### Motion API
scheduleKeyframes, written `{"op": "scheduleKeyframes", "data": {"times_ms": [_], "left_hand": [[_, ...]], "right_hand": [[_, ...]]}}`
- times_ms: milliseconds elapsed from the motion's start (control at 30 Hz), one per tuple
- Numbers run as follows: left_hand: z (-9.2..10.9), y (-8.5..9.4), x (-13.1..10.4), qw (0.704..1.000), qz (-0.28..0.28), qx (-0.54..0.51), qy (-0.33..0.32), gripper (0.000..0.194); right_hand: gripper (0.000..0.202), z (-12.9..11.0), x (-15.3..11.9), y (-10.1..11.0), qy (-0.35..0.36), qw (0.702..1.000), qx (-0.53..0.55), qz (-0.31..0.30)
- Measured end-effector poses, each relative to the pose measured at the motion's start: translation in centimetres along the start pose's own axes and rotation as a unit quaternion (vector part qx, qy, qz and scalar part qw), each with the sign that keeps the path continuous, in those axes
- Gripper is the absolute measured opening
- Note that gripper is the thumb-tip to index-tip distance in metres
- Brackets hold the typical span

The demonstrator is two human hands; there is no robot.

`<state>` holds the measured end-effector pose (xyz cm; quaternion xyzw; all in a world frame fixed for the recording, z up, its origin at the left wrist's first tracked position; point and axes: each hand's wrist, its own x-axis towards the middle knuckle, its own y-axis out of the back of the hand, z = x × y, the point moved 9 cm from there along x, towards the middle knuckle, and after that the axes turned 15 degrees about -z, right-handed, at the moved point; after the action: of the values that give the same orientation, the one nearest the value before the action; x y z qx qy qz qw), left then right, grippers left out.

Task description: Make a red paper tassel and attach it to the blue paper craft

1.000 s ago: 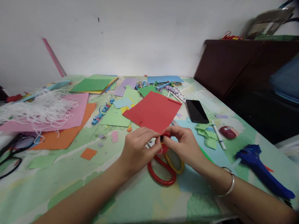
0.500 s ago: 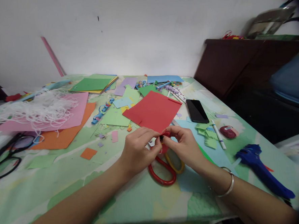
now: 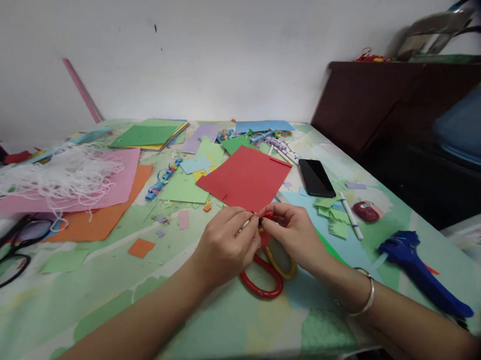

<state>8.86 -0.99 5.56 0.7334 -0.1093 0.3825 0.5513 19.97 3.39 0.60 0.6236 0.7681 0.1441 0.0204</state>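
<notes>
My right hand (image 3: 290,231) pinches a small red paper piece (image 3: 268,214) between thumb and fingers, near the middle of the table. Close against it is my left hand (image 3: 230,240), its fingers curled and pressed together at the same piece; what lies inside them is mostly hidden. Just beyond both hands lies a red paper sheet (image 3: 246,177). Under the hands rest scissors with one red and one yellow handle loop (image 3: 264,293), their blades covered by my hands. A light blue paper sheet (image 3: 312,292) lies beneath my right forearm.
To the right are a black phone (image 3: 317,178), a white marker (image 3: 352,216), a dark red oval object (image 3: 366,211) and a blue glue gun (image 3: 423,272). Leftward lie white string (image 3: 69,174), pink paper (image 3: 130,178), orange paper (image 3: 105,226) and black-handled scissors (image 3: 12,253).
My left fingers have curled further in at the red piece, the thumb now tucked lower. My right hand keeps its pinch almost unmoved. The view has shifted very slightly.
</notes>
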Motion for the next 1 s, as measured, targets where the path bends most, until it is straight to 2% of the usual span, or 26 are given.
{"op": "scheduleKeyframes", "data": {"times_ms": [200,367,1000], "left_hand": [[0.8,-0.7,-0.3,0.998,-0.014,0.060,-0.009,0.009],[1.0,-0.6,-0.4,0.997,-0.006,0.078,-0.021,0.012],[-0.2,-0.4,-0.2,0.999,-0.006,0.052,-0.002,0.010]], "right_hand": [[0.007,0.5,0.1,-0.1,-0.025,0.999,0.032,-0.004],[0.009,0.3,0.2,-0.4,-0.028,0.998,0.058,-0.018],[0.010,0.6,0.3,-0.2,-0.016,0.998,0.052,-0.023]]}}
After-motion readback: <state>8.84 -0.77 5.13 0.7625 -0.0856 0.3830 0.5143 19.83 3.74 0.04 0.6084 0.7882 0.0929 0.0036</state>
